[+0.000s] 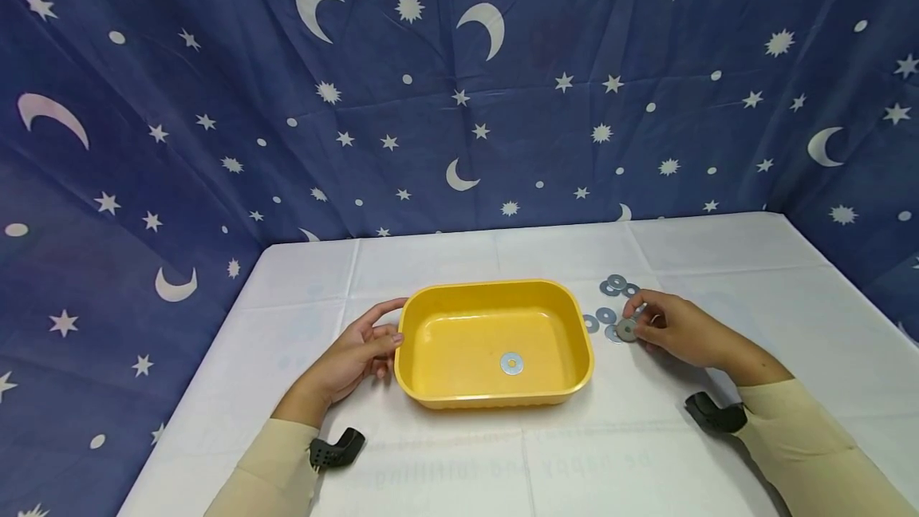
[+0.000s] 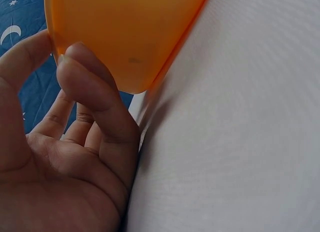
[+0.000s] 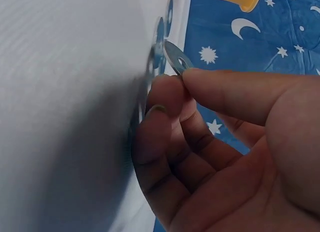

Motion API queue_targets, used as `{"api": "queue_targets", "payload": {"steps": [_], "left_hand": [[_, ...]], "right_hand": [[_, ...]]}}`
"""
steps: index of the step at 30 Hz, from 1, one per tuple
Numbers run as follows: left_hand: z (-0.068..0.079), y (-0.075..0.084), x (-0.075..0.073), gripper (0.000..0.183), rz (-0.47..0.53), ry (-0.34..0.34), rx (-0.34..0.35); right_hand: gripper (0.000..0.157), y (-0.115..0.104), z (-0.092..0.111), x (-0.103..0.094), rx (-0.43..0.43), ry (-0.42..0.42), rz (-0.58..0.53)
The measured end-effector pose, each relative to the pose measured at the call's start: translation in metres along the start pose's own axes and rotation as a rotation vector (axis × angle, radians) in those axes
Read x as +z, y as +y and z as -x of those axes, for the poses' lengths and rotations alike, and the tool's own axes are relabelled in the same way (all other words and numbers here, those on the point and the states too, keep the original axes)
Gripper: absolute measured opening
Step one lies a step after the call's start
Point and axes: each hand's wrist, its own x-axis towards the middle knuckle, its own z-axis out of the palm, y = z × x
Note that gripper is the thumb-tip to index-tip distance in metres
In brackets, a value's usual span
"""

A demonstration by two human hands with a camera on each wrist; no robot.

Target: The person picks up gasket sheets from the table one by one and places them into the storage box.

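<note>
My left hand (image 1: 356,359) holds the left end of a yellow plastic basin (image 1: 445,400), its thumb on the rim. In the left wrist view the basin's outer wall (image 2: 120,36) stands just beyond the fingertips. One flat metal washer (image 1: 504,365) lies on the basin's floor, right of the middle. To the right of the basin, my right hand (image 1: 678,331) pinches a grey washer (image 1: 626,338) between thumb and fingertip. The right wrist view shows this washer (image 3: 172,54) tilted, close above the others. Several loose washers (image 1: 600,313) lie beneath and beside it.
Another small cluster of washers (image 1: 609,291) lies farther back, partly overlapping. A white cloth (image 1: 459,461) covers the table. Behind it and at both sides hangs a dark blue curtain (image 1: 402,46) with moons and stars. Each wrist carries a black camera mount (image 1: 337,450).
</note>
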Motion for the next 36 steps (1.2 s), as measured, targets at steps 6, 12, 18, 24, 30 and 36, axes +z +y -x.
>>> {"api": "queue_targets", "payload": {"steps": [6, 12, 18, 24, 30, 36], "left_hand": [[0.0, -0.001, 0.0, 0.062, -0.003, -0.001, 0.0], [-0.001, -0.001, 0.0, 0.061, 0.0, -0.003, 0.005], [0.0, 0.0, 0.0, 0.062, 0.006, -0.004, 0.008], [0.001, 0.0, 0.0, 0.063, 0.006, -0.006, 0.005], [0.0, -0.001, 0.0, 0.064, 0.011, -0.007, 0.007], [0.0, -0.001, 0.0, 0.063, 0.007, -0.003, 0.007]], "right_hand": [[0.021, -0.006, 0.005, -0.003, -0.07, 0.019, 0.0], [0.021, -0.013, 0.008, -0.005, -0.102, 0.049, 0.015], [0.024, -0.023, 0.011, -0.006, -0.116, 0.08, 0.047], [0.026, -0.034, 0.014, -0.005, -0.122, 0.1, 0.075], [0.023, -0.043, 0.019, -0.004, -0.173, 0.137, 0.089], [0.022, -0.05, 0.024, -0.002, -0.231, 0.166, 0.084]]}}
